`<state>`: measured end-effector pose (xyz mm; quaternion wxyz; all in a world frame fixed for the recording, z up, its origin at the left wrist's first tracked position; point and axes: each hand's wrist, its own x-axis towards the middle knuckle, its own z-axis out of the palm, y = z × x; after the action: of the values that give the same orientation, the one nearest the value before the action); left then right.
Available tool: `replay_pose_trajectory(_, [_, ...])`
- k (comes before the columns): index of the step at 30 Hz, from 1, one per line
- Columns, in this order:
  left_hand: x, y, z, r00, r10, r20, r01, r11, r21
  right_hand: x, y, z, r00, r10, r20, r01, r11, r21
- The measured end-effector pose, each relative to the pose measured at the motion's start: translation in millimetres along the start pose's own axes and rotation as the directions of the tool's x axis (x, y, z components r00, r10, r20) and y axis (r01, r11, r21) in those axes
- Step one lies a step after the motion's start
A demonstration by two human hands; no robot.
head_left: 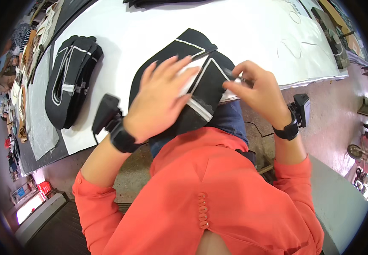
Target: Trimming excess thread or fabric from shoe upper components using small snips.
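A black fabric piece point(207, 90) with white lines along its edges lies at the near edge of the white table point(120, 32), partly hanging over toward my lap. My left hand point(160, 97) rests on it, fingers spread and palm down. White shows in a gap between the black parts beside my left fingertips. At the right edge of the piece, my right hand point(262, 87) pinches a slim dark tool point(235, 77), blurred by motion. Its exact kind cannot be made out.
A stack of similar black pieces point(75, 63) with white lines lies left on the table. More black material point(162, 3) sits at the far edge. Thin loose threads point(292, 49) lie to the right, near a dark metal object point(332, 40) at the table's right end.
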<state>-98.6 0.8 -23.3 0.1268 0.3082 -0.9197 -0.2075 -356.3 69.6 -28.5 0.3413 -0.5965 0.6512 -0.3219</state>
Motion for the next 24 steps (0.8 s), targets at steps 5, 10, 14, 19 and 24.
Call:
replay_pose_trajectory(5, [-55.3,-35.7,-45.9,0.866,-0.499,0.03,0.469,0.791,-0.393,10.7,-0.8,20.6,0.905,-0.387,0.175,0.388,0.921,0.029])
replay_pose_trajectory(10, [-111.1,-52.3,-61.5,0.658,-0.711,0.248,0.649,0.369,-0.666,23.2,-17.2,48.0,0.854,-0.382,0.353,0.419,0.908,-0.032])
replay_pose_trajectory(14, [-104.0,-40.4,-58.7,0.632,-0.69,0.353,0.704,0.321,-0.634,28.0,-25.0,54.4,0.87,-0.351,0.345,0.388,0.921,-0.041])
replay_pose_trajectory(19, [-84.2,-44.6,-69.1,0.796,-0.579,-0.179,0.469,0.775,-0.423,27.3,-35.4,68.7,0.893,-0.388,0.227,0.413,0.908,-0.073])
replay_pose_trajectory(24, [-99.8,-74.1,-146.8,0.551,-0.662,-0.508,0.383,0.741,-0.551,24.9,-25.4,63.5,0.958,-0.251,0.138,0.248,0.968,0.044])
